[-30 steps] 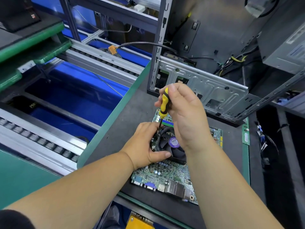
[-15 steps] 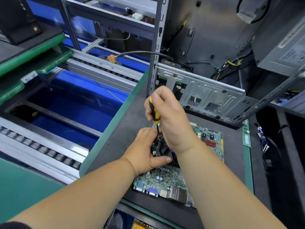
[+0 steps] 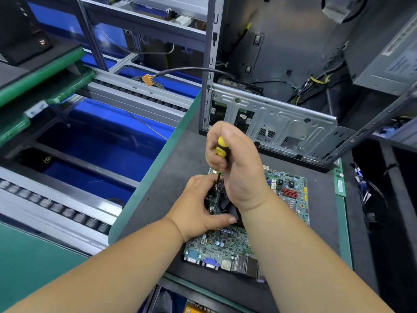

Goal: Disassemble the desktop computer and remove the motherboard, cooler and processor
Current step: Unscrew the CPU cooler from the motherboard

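1. The motherboard [image 3: 291, 199] is out of the case and lying flat on the dark table [image 3: 180, 159], port side toward the person, in front of the computer case [image 3: 282, 123].
2. The cooler [image 3: 222, 201] sits on the board's left-middle part, mostly hidden by both hands, so only bits of black frame and a couple of screws show.
3. Left hand [image 3: 198, 211] is wrapped around the cooler's left side, with its fingers curled over the far edge and the thumb [image 3: 222, 220] laid along the near edge.
4. Right hand [image 3: 239, 168] has its fingers closed tight round a yellow-and-black screwdriver [image 3: 221, 152]. It's held nearly upright with the tip down at the cooler's top-left corner, right by the left fingers.
5. Can't see the processor at all.
6. The case is open, with loose wires inside and a cable with an orange connector [image 3: 147, 80] poking out to the left.
7. To the left of the table there's a roller conveyor [image 3: 56, 208] with blue bins under it.
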A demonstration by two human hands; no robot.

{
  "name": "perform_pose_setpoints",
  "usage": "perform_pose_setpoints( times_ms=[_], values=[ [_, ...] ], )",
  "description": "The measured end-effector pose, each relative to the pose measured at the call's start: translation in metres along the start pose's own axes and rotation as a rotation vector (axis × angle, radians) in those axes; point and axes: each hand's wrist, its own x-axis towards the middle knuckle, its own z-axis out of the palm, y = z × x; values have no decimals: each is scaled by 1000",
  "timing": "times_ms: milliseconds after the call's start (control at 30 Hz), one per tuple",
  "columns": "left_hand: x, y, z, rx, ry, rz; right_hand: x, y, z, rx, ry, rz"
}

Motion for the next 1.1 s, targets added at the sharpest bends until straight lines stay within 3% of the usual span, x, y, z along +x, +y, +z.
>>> perform_pose_setpoints(
  times_ms=[133,267,533,700,833,967,1100],
  values=[
    [-2,3,-4,-22,-4,1,-11,0,-3,16,34,1],
    [-3,5,-5,13,2,11,-21,-3,-15,-11,179,-71],
    [-4,6,-3,35,48,74,-17,5,2,-32,228,-105],
    [-3,10,-2,73,47,56,13,0,7,-38,90,39],
    [0,12,-2,124,51,90,1,-1,0,-116,114,-12],
    [1,13,-4,163,41,91,-17,-11,-20,26,222,-113],
    [-1,14,-5,152,-1,38,-28,-29,-26,208,181,-152]
  ],
)
